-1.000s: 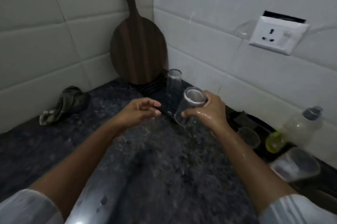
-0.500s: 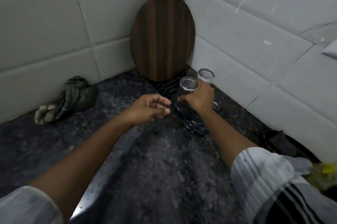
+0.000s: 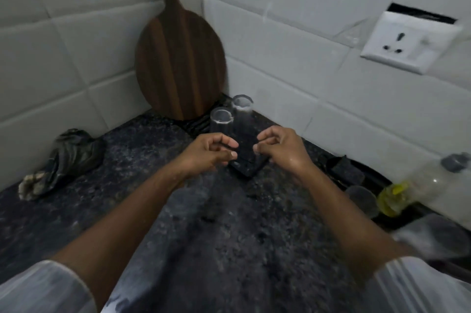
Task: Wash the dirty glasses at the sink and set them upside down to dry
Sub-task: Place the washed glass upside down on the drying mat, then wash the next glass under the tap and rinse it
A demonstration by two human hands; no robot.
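Two clear glasses stand side by side on the dark drying mat (image 3: 248,168) in the back corner of the countertop (image 3: 204,223), the nearer glass (image 3: 221,121) just in front and to the left of the farther glass (image 3: 242,114); whether they touch each other I cannot tell, nor can I make out which end of either one is up. My left hand (image 3: 206,153) hangs just this side of the nearer glass, fingers loosely curled with the thumb tip close to the fingertips, holding nothing. My right hand (image 3: 279,148) hangs beside it over the mat, wet and shiny, fingers also loosely curled and holding nothing, apart from both glasses. Behind the glasses a round wooden cutting board (image 3: 179,57) with a long handle leans upright into the tiled corner. A crumpled dark cloth (image 3: 66,159) lies along the left back edge of the countertop, against the wall. Toward the right edge sit a dark sponge (image 3: 348,172), another tumbler (image 3: 363,199), blurred, and a clear plastic bottle (image 3: 420,186) with yellow liquid, lying tilted. A white wall socket (image 3: 405,42) is fixed to the right wall above them.
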